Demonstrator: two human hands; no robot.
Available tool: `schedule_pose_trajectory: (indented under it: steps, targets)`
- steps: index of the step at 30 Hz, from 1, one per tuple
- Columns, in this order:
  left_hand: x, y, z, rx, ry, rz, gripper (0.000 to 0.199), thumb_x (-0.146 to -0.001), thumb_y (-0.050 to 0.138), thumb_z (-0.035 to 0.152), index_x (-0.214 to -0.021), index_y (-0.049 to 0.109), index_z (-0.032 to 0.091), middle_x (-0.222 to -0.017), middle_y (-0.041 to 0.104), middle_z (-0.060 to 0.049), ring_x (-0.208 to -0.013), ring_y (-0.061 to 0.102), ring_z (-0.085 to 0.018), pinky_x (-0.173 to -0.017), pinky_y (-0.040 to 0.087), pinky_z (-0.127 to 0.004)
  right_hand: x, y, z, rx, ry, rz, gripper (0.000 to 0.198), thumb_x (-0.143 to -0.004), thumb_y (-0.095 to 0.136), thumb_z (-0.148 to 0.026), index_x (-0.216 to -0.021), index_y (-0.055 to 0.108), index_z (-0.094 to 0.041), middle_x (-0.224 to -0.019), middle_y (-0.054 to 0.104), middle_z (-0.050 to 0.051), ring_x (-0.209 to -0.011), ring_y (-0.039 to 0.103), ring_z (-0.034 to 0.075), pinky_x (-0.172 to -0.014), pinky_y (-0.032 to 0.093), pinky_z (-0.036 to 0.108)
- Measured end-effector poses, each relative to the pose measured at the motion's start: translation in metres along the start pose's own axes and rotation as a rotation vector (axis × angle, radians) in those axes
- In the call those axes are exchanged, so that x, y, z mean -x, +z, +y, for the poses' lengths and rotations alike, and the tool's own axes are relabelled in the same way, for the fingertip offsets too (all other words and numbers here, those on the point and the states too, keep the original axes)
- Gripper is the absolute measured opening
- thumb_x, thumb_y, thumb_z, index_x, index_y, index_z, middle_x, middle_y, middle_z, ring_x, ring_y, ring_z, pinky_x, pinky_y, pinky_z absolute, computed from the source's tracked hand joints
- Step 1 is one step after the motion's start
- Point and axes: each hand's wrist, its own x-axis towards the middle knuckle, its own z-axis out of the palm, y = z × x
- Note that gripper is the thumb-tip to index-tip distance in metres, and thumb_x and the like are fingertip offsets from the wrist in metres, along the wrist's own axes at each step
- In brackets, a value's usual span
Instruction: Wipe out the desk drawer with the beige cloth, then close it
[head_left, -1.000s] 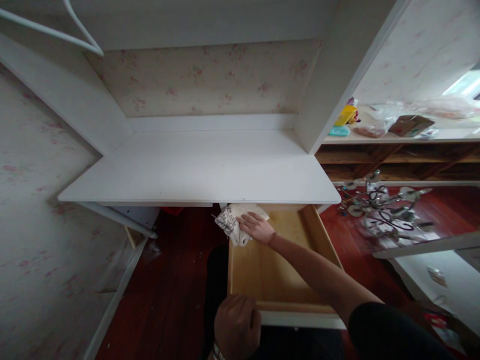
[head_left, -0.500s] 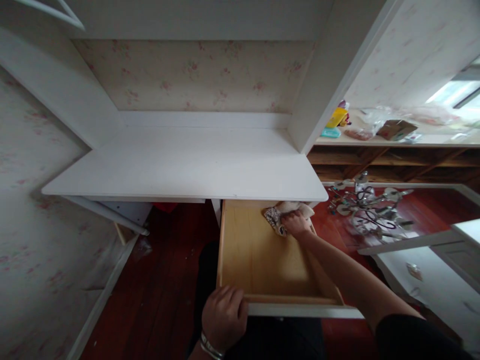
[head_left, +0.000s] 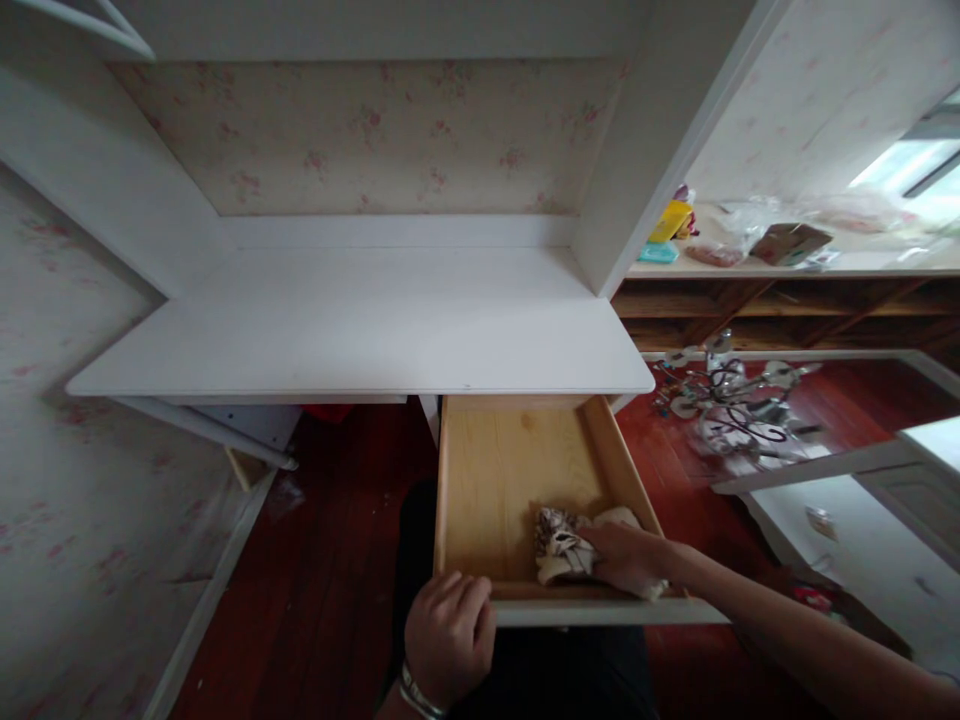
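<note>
A wooden drawer (head_left: 510,470) with a white front is pulled out from under the white desk (head_left: 360,330). My left hand (head_left: 450,625) is closed over the drawer's front edge at its left corner, fingers curled on the rim. Inside the drawer, near the front right corner, my right hand (head_left: 630,555) presses on a bunched cloth (head_left: 562,545), pale with a dark patterned part. The fingers of that hand are bent into the cloth and partly hidden by it.
A chandelier (head_left: 739,400) lies on the red wooden floor to the right. Behind it, a low shelf unit (head_left: 705,270) carries plastic bags and a small cardboard box (head_left: 789,243). A white cabinet (head_left: 840,520) stands at the right. Papered wall (head_left: 67,480) borders the left side.
My right hand has drawn the cloth from the back right of the drawer toward its front right corner. My left hand keeps its place on the front edge.
</note>
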Motion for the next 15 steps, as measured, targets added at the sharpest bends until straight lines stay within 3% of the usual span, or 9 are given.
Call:
schedule_pose_trajectory:
  steps: [6, 11, 15]
  targets:
    - [-0.001, -0.001, -0.002, 0.027, 0.024, 0.019, 0.019, -0.083, 0.045, 0.01, -0.09, 0.061, 0.019, -0.067, 0.064, -0.002, -0.064, 0.06, -0.017, -0.069, 0.047, -0.033, -0.014, -0.012, -0.043, -0.187, -0.022, 0.063, 0.035, -0.079, 0.057, -0.04, -0.108, 0.065, -0.024, -0.097, 0.072, 0.006, -0.087, 0.067, 0.026, -0.072, 0.046, 0.03]
    - [-0.002, -0.006, 0.0, 0.08, 0.001, 0.062, 0.02, -0.085, 0.046, 0.008, -0.096, 0.06, 0.018, -0.069, 0.065, -0.002, -0.062, 0.059, -0.016, -0.064, 0.046, -0.031, -0.055, -0.012, -0.104, -0.281, -0.073, 0.107, 0.033, -0.081, 0.053, -0.037, -0.108, 0.066, -0.022, -0.096, 0.072, 0.008, -0.085, 0.068, 0.026, -0.068, 0.046, 0.03]
    - [0.0, -0.012, -0.003, 0.179, -0.094, 0.134, 0.021, -0.087, 0.045, 0.008, -0.097, 0.061, 0.019, -0.074, 0.066, -0.004, -0.069, 0.061, -0.015, -0.069, 0.048, -0.029, -0.087, -0.005, -0.138, -0.628, 0.025, 0.11, 0.028, -0.08, 0.055, -0.035, -0.101, 0.067, -0.019, -0.094, 0.071, 0.006, -0.086, 0.067, 0.024, -0.067, 0.048, 0.028]
